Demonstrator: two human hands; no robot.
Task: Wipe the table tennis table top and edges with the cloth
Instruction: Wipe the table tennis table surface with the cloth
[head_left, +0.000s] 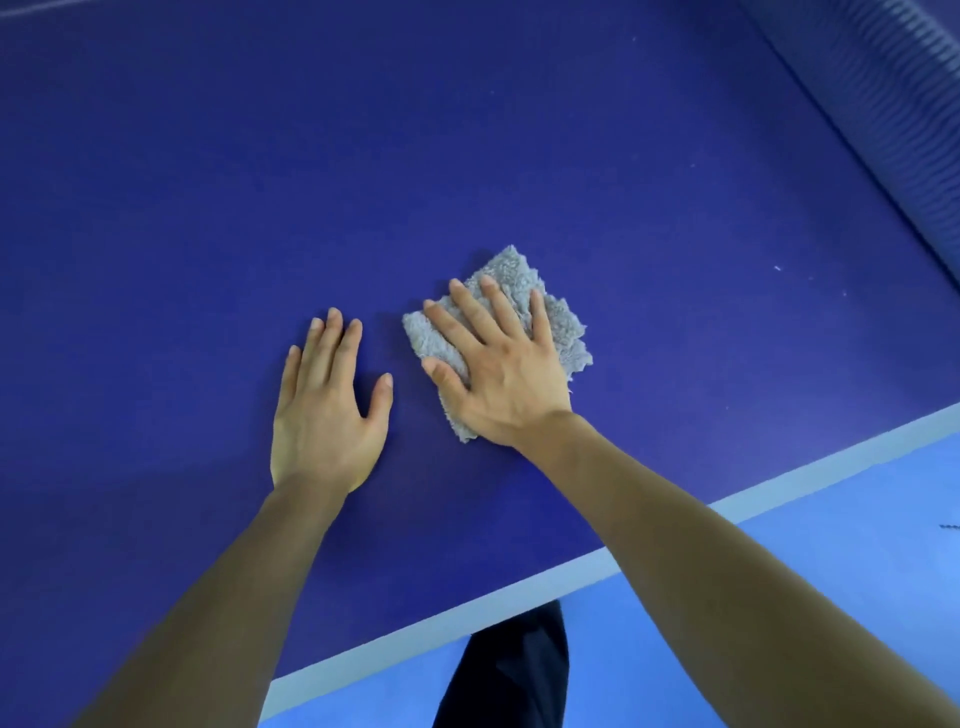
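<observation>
Right hand (501, 374) flat on cloth (558, 322), table (467, 156).

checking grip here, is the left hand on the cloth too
No, the left hand rests flat on the bare blue table top beside the cloth, which only the right hand presses.

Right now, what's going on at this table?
A person is wiping the blue table tennis table. The right hand presses the grey cloth flat on the top, fingers spread. The left hand rests flat on the bare surface beside it, not touching the cloth. A few white specks lie farther right.
</observation>
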